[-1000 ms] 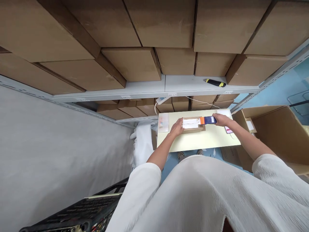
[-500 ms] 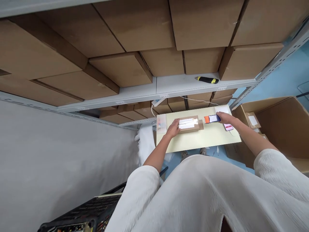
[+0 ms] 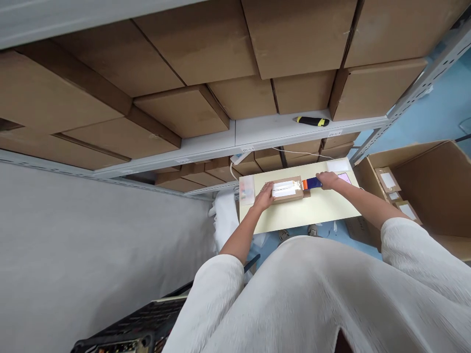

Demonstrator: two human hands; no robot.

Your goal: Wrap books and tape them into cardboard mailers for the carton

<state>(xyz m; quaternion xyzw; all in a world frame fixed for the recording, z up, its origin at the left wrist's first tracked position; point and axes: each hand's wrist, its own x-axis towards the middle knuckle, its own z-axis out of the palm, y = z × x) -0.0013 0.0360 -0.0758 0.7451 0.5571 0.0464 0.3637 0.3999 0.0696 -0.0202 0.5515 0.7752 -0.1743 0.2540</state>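
Observation:
On the pale yellow tabletop (image 3: pixel 312 213) lies a small brown cardboard box (image 3: pixel 288 190) with a white label on top. My left hand (image 3: pixel 264 197) grips its left end, fingers over the top. A flat blue-and-orange packet (image 3: pixel 312 183) is held in my right hand (image 3: pixel 327 180). The packet's orange end meets the box's right end, where a brown flap sticks out below. Whether the tip is inside the box, I cannot tell. A phone (image 3: pixel 345 177) with a lit screen lies by my right wrist, partly covered by it.
Cardboard boxes (image 3: pixel 217 44) fill the metal shelf ahead, with a black-and-yellow utility knife (image 3: pixel 312 121) on its edge. A large open carton (image 3: pixel 430 191) with small labelled boxes stands right. A clear pouch (image 3: pixel 247 190) lies at the table's left; a black crate (image 3: pixel 158 318) is lower left.
My right hand has moved left, bringing the packet's orange end up to the box. The packet's white patch no longer shows. My left hand stays on the box.

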